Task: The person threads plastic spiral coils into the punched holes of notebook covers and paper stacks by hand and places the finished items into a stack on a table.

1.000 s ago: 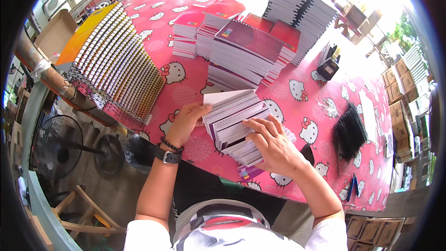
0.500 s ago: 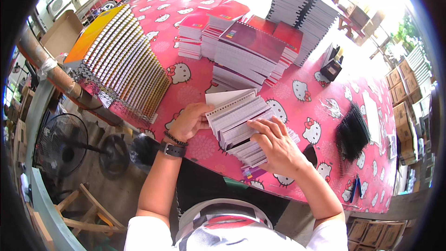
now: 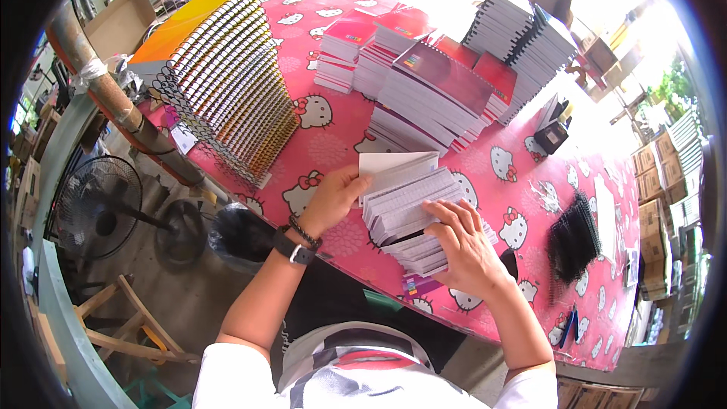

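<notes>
In front of me on the table leans a fanned pile of hole-punched notebook pages [image 3: 405, 208], a white sheet [image 3: 390, 161] at its far end. My left hand [image 3: 338, 195], a dark watch and beaded bracelet at its wrist, is closed at the left edge of that sheet, thumb and fingers pinching it. Across the pile's right side lie the outstretched fingers of my right hand [image 3: 469, 254]. Beneath the near end shows part of a purple cover [image 3: 421, 286].
Tall spiral-bound notebooks [image 3: 227, 83] stand at left, red-covered stacks [image 3: 344, 49] and a dark red-topped pile [image 3: 435, 87] beyond the pages. Black binding coils [image 3: 573, 238], a blue-handled tool [image 3: 568, 327] and a black box [image 3: 550, 135] lie at right. A fan [image 3: 98, 208] stands beside the table.
The whole view has shifted, so the table things sit further right. My left hand keeps by the white sheet. Under my right fingers the pages' gaps have changed slightly.
</notes>
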A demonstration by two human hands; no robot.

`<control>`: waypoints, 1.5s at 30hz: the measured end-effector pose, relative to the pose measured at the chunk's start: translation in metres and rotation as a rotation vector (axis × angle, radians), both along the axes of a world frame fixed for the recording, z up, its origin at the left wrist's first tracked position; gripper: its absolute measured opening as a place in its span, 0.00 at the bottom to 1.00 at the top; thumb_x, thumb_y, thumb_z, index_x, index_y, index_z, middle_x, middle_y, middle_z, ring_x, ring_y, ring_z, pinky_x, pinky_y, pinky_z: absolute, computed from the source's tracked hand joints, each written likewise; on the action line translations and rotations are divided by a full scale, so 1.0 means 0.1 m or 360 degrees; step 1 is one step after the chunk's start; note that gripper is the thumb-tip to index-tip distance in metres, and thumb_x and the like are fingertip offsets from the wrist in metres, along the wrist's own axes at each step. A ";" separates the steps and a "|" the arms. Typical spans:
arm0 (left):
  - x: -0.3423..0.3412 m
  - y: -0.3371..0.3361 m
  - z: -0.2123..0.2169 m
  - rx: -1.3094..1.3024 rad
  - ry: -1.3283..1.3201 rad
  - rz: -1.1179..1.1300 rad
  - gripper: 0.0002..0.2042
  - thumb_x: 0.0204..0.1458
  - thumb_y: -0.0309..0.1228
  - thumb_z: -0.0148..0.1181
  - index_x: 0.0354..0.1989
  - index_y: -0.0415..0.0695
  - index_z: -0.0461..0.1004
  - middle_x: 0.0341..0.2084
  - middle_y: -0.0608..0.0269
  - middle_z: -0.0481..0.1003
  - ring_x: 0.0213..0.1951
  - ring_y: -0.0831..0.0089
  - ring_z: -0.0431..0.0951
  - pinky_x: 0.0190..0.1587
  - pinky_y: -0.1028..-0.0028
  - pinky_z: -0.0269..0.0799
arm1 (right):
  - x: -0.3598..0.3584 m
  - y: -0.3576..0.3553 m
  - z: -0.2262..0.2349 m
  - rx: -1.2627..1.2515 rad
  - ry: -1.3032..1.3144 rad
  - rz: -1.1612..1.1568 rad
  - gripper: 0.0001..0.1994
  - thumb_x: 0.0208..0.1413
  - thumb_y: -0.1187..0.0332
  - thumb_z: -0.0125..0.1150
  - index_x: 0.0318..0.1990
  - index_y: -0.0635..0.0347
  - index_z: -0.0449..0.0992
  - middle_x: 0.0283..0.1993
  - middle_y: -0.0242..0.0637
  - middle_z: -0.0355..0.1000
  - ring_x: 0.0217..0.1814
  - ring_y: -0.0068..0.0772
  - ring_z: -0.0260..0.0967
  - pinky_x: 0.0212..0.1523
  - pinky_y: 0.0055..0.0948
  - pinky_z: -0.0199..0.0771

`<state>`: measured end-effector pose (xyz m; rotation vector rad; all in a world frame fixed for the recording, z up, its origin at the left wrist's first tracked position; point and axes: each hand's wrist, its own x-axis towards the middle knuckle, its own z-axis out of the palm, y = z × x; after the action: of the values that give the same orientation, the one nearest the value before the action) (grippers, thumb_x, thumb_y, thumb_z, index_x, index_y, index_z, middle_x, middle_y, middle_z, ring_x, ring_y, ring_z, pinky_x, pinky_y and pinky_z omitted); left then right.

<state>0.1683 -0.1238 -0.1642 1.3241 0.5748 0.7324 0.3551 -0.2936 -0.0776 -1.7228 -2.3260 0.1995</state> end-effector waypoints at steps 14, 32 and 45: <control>0.04 -0.13 0.25 -0.0443 -0.0368 -0.0029 0.16 0.58 0.35 0.52 0.50 0.38 0.69 0.35 0.66 0.76 0.36 0.83 0.75 0.38 0.79 0.71 | -0.06 0.17 0.20 -0.0222 -0.0314 0.0076 0.49 0.21 0.64 0.78 0.60 0.46 0.59 0.74 0.44 0.37 0.76 0.50 0.33 0.71 0.58 0.33; -0.13 0.18 0.08 0.1053 0.0778 0.0780 0.21 0.49 0.31 0.62 0.52 0.39 0.69 0.39 0.61 0.74 0.41 0.72 0.74 0.44 0.69 0.71 | 0.04 0.43 0.13 -0.0014 -0.0354 0.0314 0.52 0.19 0.59 0.77 0.63 0.50 0.60 0.62 0.48 0.54 0.65 0.49 0.52 0.64 0.43 0.54; -0.07 -0.85 -0.17 0.1043 0.0202 0.0060 0.73 0.17 0.59 0.77 0.67 0.32 0.32 0.63 0.33 0.44 0.65 0.44 0.48 0.64 0.51 0.45 | 0.16 -0.10 -0.16 0.0355 -0.0142 -0.0188 0.52 0.21 0.50 0.78 0.62 0.46 0.60 0.71 0.45 0.46 0.72 0.51 0.40 0.68 0.58 0.36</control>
<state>0.1613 -0.2089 -0.1809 1.9796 0.4754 0.9139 0.3710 -0.3038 -0.0931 -1.7809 -2.1998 -0.1550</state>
